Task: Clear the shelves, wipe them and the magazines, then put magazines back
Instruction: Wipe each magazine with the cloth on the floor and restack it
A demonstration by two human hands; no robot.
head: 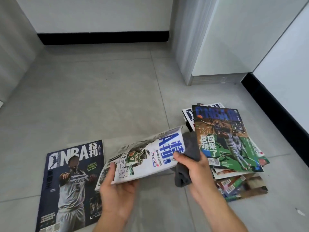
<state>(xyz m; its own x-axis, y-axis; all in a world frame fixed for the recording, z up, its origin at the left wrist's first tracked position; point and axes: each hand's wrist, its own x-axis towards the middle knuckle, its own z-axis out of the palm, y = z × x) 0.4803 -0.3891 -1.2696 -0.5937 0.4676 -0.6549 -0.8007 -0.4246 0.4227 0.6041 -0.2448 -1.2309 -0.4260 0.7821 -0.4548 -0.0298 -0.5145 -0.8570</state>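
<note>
My left hand (117, 190) holds a white NBA magazine (143, 156) by its lower edge, lifted and tilted above the floor. My right hand (194, 168) grips a grey cloth (190, 148) bunched against the magazine's right side. A dark blue NBA magazine (70, 181) with a Wolves player on its cover lies flat on the floor to the left. On the right, a loose pile of several magazines (234, 158) sits on the floor, topped by a green-court cover (224, 136).
Grey floor tiles (100, 97) stretch ahead. A white wall with a black skirting board (103, 37) stands at the back. A white cabinet (217, 47) rises at the right rear, and another black skirting (275, 104) runs along the right wall.
</note>
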